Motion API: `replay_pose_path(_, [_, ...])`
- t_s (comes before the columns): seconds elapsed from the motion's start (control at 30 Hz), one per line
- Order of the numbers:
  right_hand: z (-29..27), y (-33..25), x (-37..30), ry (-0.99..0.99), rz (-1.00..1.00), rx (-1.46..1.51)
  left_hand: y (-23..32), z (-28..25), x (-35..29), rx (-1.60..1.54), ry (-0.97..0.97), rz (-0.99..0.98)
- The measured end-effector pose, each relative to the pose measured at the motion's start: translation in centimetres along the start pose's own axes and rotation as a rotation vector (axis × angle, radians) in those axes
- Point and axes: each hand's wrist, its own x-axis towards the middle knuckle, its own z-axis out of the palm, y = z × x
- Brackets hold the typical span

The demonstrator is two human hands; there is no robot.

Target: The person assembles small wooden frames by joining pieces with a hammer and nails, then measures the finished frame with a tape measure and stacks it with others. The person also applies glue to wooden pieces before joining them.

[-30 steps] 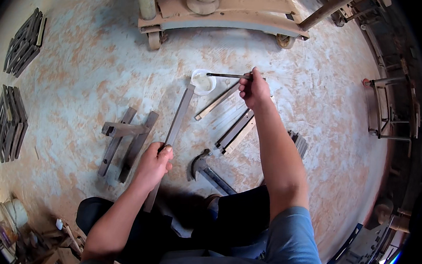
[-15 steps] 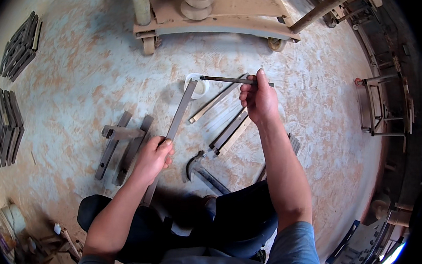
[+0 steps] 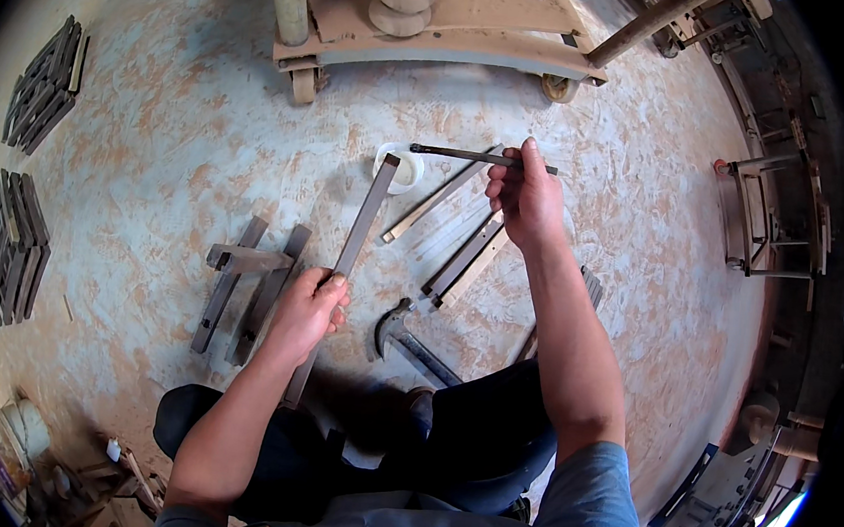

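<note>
My left hand (image 3: 310, 312) is closed round a long dark wooden strip (image 3: 367, 217), which slants up and away from me. Between the thumb and fingers of my right hand (image 3: 529, 193) is a thin dark stick (image 3: 467, 155) with a dark, blunt tip, perhaps a glue brush. That tip points left, a little apart from the strip's far end. Behind the strip's end a white tub (image 3: 407, 169) with pale contents stands on the floor. Below my hands lies a claw hammer (image 3: 413, 343), its head turned left.
Loose wooden strips (image 3: 465, 257) lie near my right hand. Left of my left hand is a partly joined wooden frame (image 3: 252, 261). Stacks of slatted frames (image 3: 15, 253) stand far left. A wheeled wooden cart (image 3: 440, 59) is ahead, and a metal-legged stand (image 3: 770, 214) at right.
The stick in my right hand has lifted slightly and drawn right, its tip now farther from the strip's end. My left hand keeps its hold, and the view has shifted slightly.
</note>
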Motion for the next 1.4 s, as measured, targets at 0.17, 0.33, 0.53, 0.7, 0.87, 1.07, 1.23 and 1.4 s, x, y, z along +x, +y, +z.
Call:
replay_pose_path(0.17, [-0.1, 0.2, -0.3, -0.030, -0.004, -0.038, 0.3, 0.3, 0.4, 0.012, 0.050, -0.010])
replay_pose_path(0.33, [0.3, -0.6, -0.6, 0.022, -0.076, -0.023, -0.6, 0.1, 0.8, 0.329, 0.184, 0.212])
replay_pose_path(0.53, [0.9, 0.2, -0.8, -0.050, -0.047, -0.081, 0.3, 0.3, 0.4, 0.467, 0.250, 0.181])
replay_pose_path(0.7, [0.6, 0.3, -0.4, -0.017, -0.104, -0.116, 0.0, 0.3, 0.6, 0.486, 0.272, 0.213])
replay_pose_path(0.87, [1.4, -0.1, -1.1, -0.066, -0.081, -0.146, 0.2, 0.0, 0.7, 0.622, 0.270, 0.203])
replay_pose_path(1.07, [1.3, -0.5, -1.1, -0.047, -0.122, -0.196, 0.0, 0.3, 0.7, 0.673, 0.307, 0.195])
replay_pose_path(1.23, [1.8, -0.3, -1.6, -0.103, -0.117, -0.199, 0.5, 0.6, 0.6, 0.727, 0.326, 0.170])
replay_pose_path(1.4, [1.6, 0.2, -1.7, -0.176, -0.131, -0.407, 0.4, 0.6, 0.7, 0.707, 0.312, 0.154])
